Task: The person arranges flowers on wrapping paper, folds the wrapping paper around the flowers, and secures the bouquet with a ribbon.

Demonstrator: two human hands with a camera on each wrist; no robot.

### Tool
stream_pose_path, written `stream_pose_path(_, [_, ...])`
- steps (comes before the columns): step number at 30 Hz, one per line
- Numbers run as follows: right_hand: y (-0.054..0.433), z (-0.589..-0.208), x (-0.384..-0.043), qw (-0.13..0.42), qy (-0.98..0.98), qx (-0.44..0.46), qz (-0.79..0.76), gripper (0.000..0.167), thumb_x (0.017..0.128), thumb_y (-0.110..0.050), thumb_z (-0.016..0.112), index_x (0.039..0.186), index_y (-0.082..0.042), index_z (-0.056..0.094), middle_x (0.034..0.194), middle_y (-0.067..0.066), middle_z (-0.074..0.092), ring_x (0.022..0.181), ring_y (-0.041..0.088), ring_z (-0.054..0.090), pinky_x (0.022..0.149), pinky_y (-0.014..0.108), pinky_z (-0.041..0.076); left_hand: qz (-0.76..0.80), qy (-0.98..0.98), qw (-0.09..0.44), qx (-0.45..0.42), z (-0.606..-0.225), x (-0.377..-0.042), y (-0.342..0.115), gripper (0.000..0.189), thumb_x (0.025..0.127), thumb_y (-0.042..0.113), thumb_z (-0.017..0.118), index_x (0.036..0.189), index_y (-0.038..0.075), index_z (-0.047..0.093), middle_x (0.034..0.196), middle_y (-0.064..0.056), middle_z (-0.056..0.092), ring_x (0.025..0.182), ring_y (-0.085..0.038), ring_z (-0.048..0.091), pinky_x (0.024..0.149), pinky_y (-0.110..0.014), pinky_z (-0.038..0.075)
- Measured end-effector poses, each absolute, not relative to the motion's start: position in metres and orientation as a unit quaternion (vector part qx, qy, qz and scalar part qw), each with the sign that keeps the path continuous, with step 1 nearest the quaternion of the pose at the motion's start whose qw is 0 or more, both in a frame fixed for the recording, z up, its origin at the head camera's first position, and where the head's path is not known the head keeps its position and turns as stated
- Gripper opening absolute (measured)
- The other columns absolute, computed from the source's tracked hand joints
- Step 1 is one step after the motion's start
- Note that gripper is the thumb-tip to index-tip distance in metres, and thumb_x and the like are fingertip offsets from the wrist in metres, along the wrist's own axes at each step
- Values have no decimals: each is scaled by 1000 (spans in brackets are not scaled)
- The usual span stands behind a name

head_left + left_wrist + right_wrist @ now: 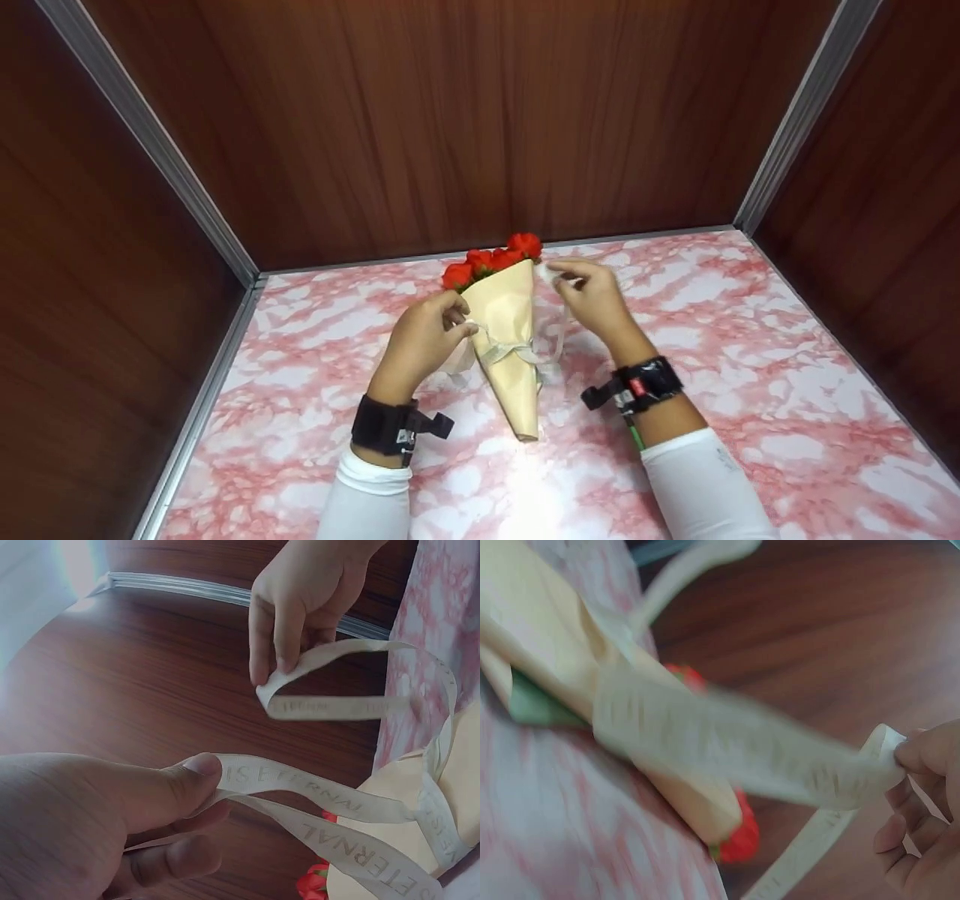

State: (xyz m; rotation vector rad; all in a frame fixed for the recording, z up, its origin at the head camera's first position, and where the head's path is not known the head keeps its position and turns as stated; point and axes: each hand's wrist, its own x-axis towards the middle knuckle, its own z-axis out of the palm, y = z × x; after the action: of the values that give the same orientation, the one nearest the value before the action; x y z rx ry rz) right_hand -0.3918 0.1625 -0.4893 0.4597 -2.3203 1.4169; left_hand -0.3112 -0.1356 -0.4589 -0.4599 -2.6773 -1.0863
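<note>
A bouquet of red roses (480, 262) in cream wrapping paper (506, 300) lies on the table, its blooms toward the back wall. A white printed ribbon (510, 350) goes around the middle of the wrap. My left hand (429, 330), at the bouquet's left edge, pinches a loop of the ribbon (300, 791) between thumb and fingers. On the other side my right hand (592, 292) pinches another length of it, raised beside the blooms. Lettering shows on the ribbon (727, 742) in both wrist views. The back of the bouquet is hidden.
The table (300, 420) has a pink and white marbled top. Dark wood panels (465, 120) stand behind and at both sides, with metal strips (161, 150) along the corners. Each wrist wears a black strap (649, 382).
</note>
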Motion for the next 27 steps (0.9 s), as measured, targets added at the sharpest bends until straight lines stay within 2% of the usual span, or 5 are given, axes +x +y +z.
stream_pose_path(10, [90,-482,-396,-29,-831,326,450,38,108,5,59,138,-5,81,137,16,82,129,33,76,115,51,61,-365,-909,124,-157,-461,-312,-141,18,95,15,93,94,14,75,89,-2,77,83,-20,69,79,-41,58])
stream_pose_path(14, [96,-480,-387,-16,-842,315,438,29,109,-2,65,131,-4,83,128,14,84,119,30,78,108,53,63,-372,-906,124,-157,-460,-314,-138,15,98,18,91,96,13,77,90,-1,78,85,-21,69,80,-42,58])
stream_pose_path(20, [108,-484,-369,11,-821,308,480,18,106,-17,80,120,-7,86,114,11,85,103,19,75,90,40,63,-388,-900,124,-155,-467,-318,-131,10,101,17,87,97,13,78,90,-1,80,87,-21,71,82,-42,60])
stream_pose_path(24, [109,-490,-358,46,-816,309,486,20,98,-19,91,115,-8,87,107,11,83,97,19,76,83,32,65,-414,-890,121,-146,-471,-320,-125,9,100,16,87,96,12,80,90,-2,79,85,-19,69,81,-40,59])
stream_pose_path(27, [108,-494,-352,60,-817,311,482,28,94,-17,95,117,-6,86,109,12,82,98,23,78,84,37,68,-430,-884,121,-140,-474,-321,-120,10,99,16,87,95,12,80,89,-3,80,84,-18,69,80,-39,59])
